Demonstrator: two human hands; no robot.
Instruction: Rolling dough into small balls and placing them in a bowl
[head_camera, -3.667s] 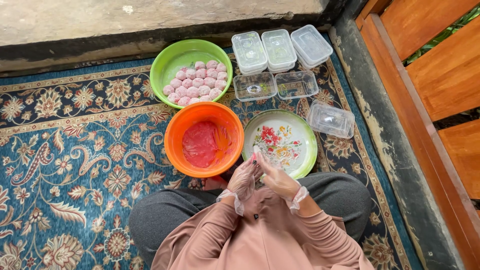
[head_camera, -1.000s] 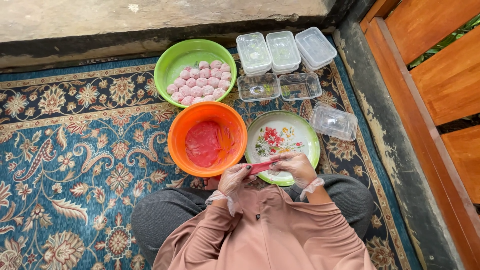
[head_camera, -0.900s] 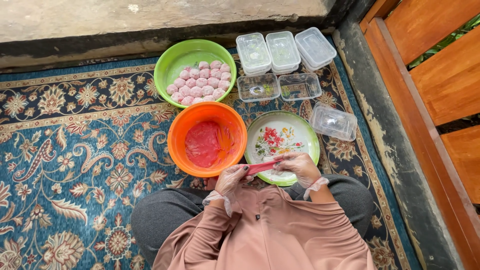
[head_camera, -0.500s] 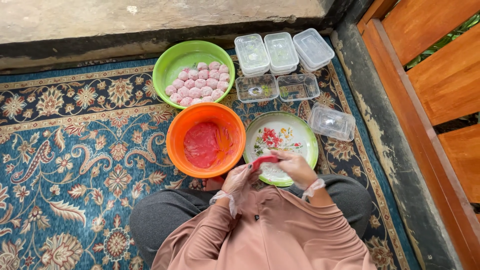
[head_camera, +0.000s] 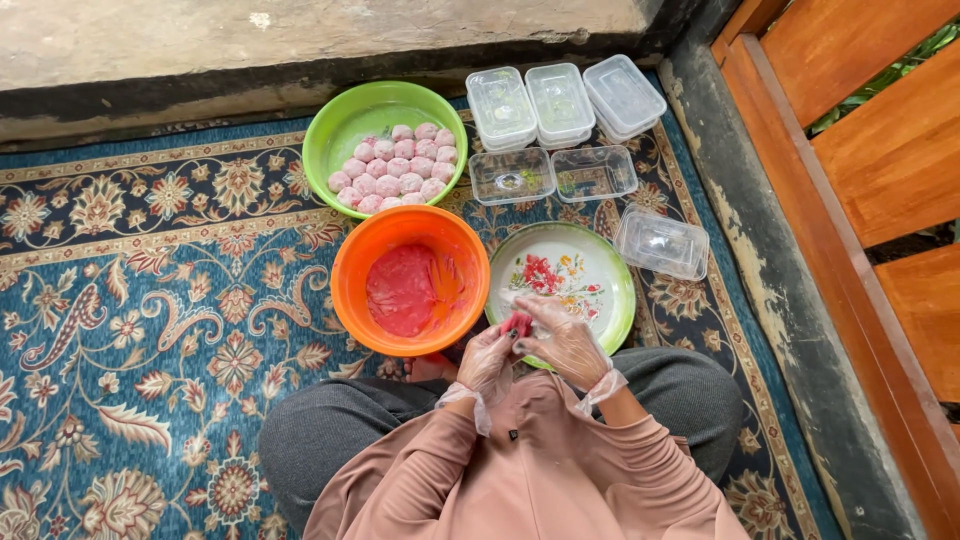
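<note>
We cup a small pink dough piece (head_camera: 517, 324) between both gloved hands — left hand (head_camera: 488, 358) and right hand (head_camera: 562, 340), fingers closed round it — over the flowered plate (head_camera: 610, 262), catching crumbs.

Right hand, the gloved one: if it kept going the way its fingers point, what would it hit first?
The right hand points left, so first the pink dough it pinches, then probably the left hand just beyond.

Pink dough (head_camera: 517, 323) mostly behind fingers (head_camera: 540, 318)
</note>
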